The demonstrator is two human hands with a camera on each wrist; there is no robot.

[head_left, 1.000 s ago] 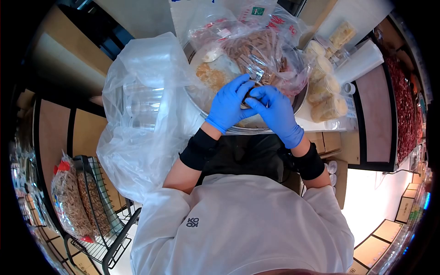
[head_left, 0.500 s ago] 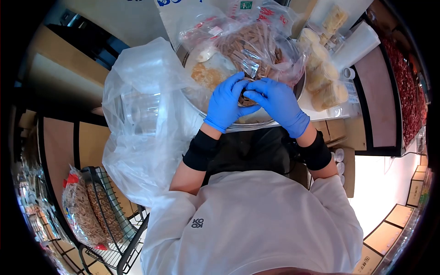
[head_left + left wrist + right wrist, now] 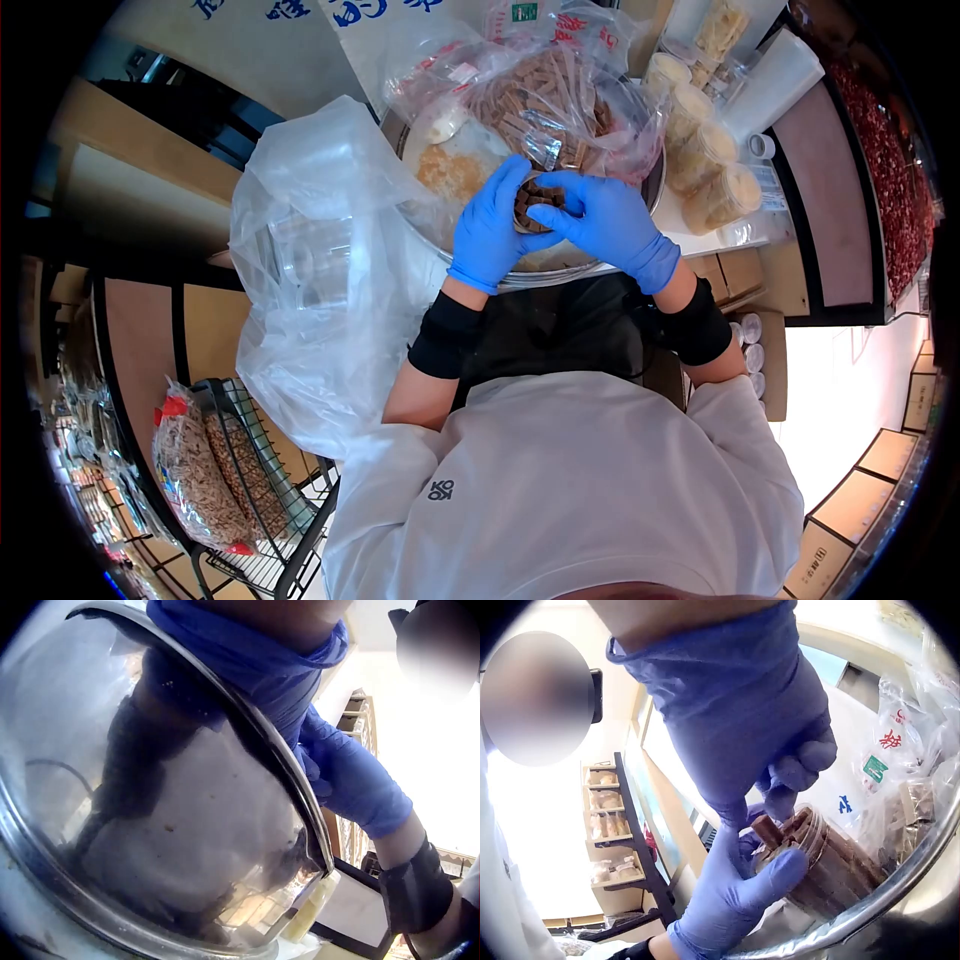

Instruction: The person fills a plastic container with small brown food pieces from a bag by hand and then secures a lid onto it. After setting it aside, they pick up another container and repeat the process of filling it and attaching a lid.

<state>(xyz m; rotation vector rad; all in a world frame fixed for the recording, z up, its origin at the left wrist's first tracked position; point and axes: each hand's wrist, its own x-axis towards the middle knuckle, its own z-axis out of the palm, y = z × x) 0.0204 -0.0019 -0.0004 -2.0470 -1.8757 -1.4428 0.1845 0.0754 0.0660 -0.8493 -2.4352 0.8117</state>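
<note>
Basin (image 3: 176,832): my left wrist view gives its shiny outer wall and hides what is held.
Jar (image 3: 829,874): over the basin's near side; from the head I see its mouth, while the right wrist view shows its clear side, packed with brown sticks (image 3: 767,832).
Left hand (image 3: 731,894): fingers curled round the jar.
Right hand (image 3: 622,225): fingers bent at the mouth; I cannot tell whether they pinch a stick.
Bag (image 3: 635,135): more sticks, beyond both hands.

Got a black wire basket (image 3: 272,455) holding plump clear plastic bags (image 3: 192,480) down left, plus a dark-red heap (image 3: 882,170) way over right.
</note>
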